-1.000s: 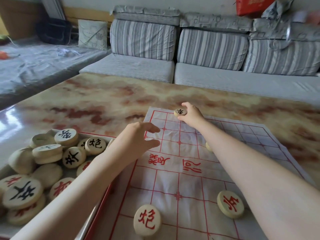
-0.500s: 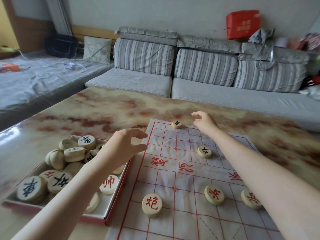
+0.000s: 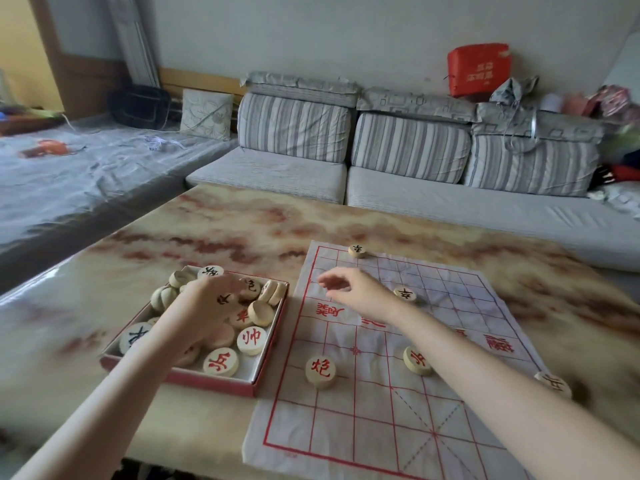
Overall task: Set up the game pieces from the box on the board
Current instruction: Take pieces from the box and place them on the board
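A paper board [image 3: 377, 420] with a red grid lies on the marble-patterned table. On it sit a black-marked piece at the far corner [image 3: 357, 251], another black-marked piece [image 3: 404, 294], a red cannon piece [image 3: 320, 371] and two red soldier pieces [image 3: 417, 360] [image 3: 553, 384]. Left of the board stands a shallow red-edged box [image 3: 214, 382] holding several round wooden pieces. My left hand [image 3: 204, 306] is down among those pieces, blurred, so its grasp is unclear. My right hand [image 3: 356, 292] hovers over the board's far left part, fingers loosely curled and holding nothing.
The table [image 3: 242, 226] extends far beyond the board, with bare surface left of the box. A grey striped sofa [image 3: 408, 147] runs along the far side. A covered bed [image 3: 69, 178] lies at the left.
My right hand let go of the black piece at the far corner and drew back toward the board's left. My left hand moved left and down into the box.
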The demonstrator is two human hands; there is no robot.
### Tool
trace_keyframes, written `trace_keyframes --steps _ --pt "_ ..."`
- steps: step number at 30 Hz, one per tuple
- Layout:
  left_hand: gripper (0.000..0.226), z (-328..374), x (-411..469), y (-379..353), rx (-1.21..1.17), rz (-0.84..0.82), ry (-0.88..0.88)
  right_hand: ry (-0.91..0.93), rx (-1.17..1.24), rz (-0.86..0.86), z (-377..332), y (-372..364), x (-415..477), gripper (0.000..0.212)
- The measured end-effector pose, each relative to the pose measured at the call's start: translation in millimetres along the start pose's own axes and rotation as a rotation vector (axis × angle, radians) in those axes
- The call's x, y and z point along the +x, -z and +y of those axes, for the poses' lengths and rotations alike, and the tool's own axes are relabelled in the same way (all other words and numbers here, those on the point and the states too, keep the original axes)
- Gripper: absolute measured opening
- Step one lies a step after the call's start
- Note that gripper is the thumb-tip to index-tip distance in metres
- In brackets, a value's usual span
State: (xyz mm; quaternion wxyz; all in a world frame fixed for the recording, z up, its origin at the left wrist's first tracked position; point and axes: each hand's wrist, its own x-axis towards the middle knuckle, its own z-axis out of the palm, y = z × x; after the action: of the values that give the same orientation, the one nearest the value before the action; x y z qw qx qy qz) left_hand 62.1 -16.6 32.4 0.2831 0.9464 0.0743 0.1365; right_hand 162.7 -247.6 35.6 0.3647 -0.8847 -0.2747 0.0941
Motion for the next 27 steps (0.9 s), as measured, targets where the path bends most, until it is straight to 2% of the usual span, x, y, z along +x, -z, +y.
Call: trace_keyframes --steps 5,10,16,21,27 --pt "0.031 -25 -22 10 -0.021 -0.026 0.078 0.029 -0.007 -0.084 -37 -41 -14 0.034" --pt "0.037 -47 -37 20 0.042 -0.056 0.107 0.094 -0.096 -0.124 -61 -80 -20 0.039" --pt "0.043 -61 -36 19 0.185 -0.057 0.107 0.114 -0.247 -0.286 -75 -108 -14 0.049" --pt "0.046 -69 -31 9 0.319 -0.007 0.051 0.164 -0.357 -0.212 -73 -125 -10 0.046" --pt "0.046 -78 -29 1 0.301 0.083 0.025 0.134 -0.298 -0.103 -68 -135 -11 0.039"
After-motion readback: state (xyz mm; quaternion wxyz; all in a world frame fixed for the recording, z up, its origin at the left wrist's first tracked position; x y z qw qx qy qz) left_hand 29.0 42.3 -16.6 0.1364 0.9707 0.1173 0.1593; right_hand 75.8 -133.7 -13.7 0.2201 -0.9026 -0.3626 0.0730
